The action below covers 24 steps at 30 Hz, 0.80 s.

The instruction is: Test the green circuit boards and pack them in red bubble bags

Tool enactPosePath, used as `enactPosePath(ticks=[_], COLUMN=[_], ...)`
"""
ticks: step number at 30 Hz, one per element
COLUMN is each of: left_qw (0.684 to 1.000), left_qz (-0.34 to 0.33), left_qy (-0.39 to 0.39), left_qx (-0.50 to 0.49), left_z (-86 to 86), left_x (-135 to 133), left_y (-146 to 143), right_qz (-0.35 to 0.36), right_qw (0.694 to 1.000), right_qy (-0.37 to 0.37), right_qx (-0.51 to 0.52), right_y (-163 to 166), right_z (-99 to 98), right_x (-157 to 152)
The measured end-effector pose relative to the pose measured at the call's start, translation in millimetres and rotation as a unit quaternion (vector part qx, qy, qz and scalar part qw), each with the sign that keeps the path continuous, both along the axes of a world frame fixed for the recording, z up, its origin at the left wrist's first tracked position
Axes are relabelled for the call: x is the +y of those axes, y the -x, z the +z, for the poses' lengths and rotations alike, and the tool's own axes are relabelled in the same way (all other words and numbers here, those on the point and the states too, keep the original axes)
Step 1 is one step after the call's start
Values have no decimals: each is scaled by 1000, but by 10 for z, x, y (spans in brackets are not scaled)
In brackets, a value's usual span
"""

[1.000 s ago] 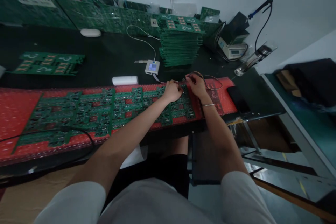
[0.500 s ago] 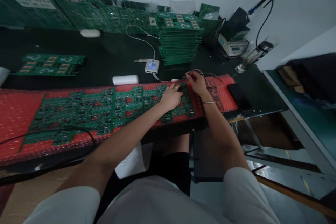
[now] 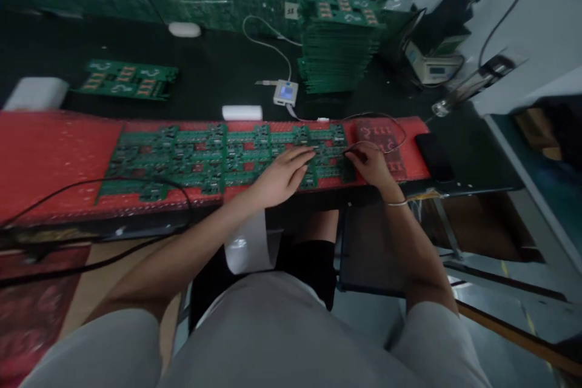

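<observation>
Populated green circuit boards lie side by side on red bubble wrap. Over the right part of them, my left hand is open, its fingers stretched out; whether the fingertips touch the boards I cannot tell. At the right end of the boards, my right hand is closed, pinching a thin cable near its end. That cable loops back over the wrap. Behind the boards sits a small white device with a lit screen and a flat lead running out of it.
A tall stack of green boards stands behind the device. A white cylinder lies at the wrap's back edge. To the right are a black phone and a clear tube. A black cable crosses the front left.
Both hands have come nearer the front edge of the table. My right hand has brought the cable end forward to the boards' right end. My left fingers have straightened. The view has shifted.
</observation>
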<state>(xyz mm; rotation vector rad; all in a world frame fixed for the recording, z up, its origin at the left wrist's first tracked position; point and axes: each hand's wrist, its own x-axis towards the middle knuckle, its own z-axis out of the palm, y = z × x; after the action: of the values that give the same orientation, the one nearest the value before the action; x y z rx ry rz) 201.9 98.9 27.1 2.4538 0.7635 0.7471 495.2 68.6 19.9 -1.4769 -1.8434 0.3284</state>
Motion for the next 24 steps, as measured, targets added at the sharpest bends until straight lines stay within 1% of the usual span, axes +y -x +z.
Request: enactPosePath(ticks=[2,5,7,8,11,14,17,19,21,24], left_qw=[999,992,987,985,978,972,974,978,981,975], left_qz=[34,55,64,73,112,127,130,139,163,215], left_qy=[-32,-88,-109,-115,-124,-123,-109,-88,-66,-57], left_qx=[3,66,97,106,128,152,152,129,85,18], left_z=[-64,-310,-514,-605,-792,-861,-877,-873,-858,-821], left_x=[-358,-804,-1001,-1072,-1208,-1285,-1321,-1310,-1264,-1150], left_y=[491,1134,1427,1523,1643,1632,1634,1666,1712,1774], right_qz=[-7,-12,-17,-20,-27,-35,-49,-52,-50,-58], right_qw=[1000,1000,1000,1000,1000,999,999,998,999,998], right_qy=[-5,-8,-8,-7,-5,0,17,23,21,9], right_qx=[-3,-12,-16,-17,-15,-8,-5,-6,-4,-2], right_y=[-2,-28,-51,-62,-78,-80,-85,-94,-105,-123], right_z=[-33,-41,-46,-51,-69,-80,-84,-86,-90,-103], right_x=[7,17,11,5,-16,-39,-57,-60,-54,-36])
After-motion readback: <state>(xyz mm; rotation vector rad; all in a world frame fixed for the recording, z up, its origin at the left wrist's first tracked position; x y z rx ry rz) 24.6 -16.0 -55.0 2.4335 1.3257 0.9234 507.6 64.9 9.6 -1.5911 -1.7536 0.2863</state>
